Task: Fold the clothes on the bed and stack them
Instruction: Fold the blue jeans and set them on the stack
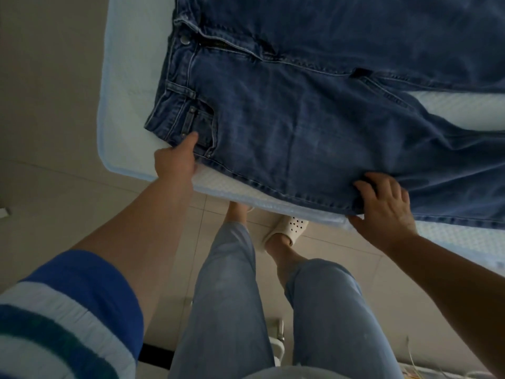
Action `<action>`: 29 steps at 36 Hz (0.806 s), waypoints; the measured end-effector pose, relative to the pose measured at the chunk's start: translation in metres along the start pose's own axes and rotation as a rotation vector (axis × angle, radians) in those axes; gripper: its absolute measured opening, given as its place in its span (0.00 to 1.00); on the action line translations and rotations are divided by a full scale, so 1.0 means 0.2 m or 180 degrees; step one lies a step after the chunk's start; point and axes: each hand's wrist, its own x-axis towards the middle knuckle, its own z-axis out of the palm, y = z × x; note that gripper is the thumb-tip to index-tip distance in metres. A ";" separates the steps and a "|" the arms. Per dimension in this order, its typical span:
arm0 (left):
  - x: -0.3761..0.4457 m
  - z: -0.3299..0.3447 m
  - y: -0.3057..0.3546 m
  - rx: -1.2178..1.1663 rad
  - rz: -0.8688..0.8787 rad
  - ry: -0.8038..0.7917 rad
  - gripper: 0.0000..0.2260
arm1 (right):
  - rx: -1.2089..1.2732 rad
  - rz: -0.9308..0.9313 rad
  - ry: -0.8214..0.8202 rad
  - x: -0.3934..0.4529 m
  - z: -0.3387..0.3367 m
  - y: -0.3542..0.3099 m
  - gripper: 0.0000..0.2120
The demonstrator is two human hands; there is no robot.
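Observation:
A pair of dark blue jeans (314, 105) lies spread flat on the bed (128, 86), waistband to the left and legs running off to the right. My left hand (176, 158) pinches the near waistband corner by the front pocket, thumb on top of the denim. My right hand (385, 203) grips the near side seam of the closer leg at the bed's edge, fingers curled over the fabric and thumb under the hem edge. The far leg and both cuffs are out of view.
The bed has a pale blue quilted cover with a rounded corner at the left. Beige floor tiles (49, 203) lie beside it. My legs in light jeans and a white perforated slipper (289, 228) stand against the bed's edge.

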 end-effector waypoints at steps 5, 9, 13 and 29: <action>-0.01 0.01 0.06 -0.1067 -0.0439 -0.0452 0.08 | 0.0203 -0.0019 0.0405 0.00 0.00 0.03 0.24; -0.03 -0.03 0.10 -0.0960 -0.0143 -0.0167 0.05 | 0.0433 0.0211 0.0789 0.00 -0.06 0.06 0.19; -0.07 -0.10 0.14 -0.0548 0.0249 0.0094 0.04 | 0.0516 0.0541 0.0766 -0.04 -0.19 0.12 0.10; -0.34 -0.02 0.79 -0.1858 -0.0135 -0.1097 0.06 | 0.1164 0.1923 0.1276 0.19 -0.92 0.29 0.22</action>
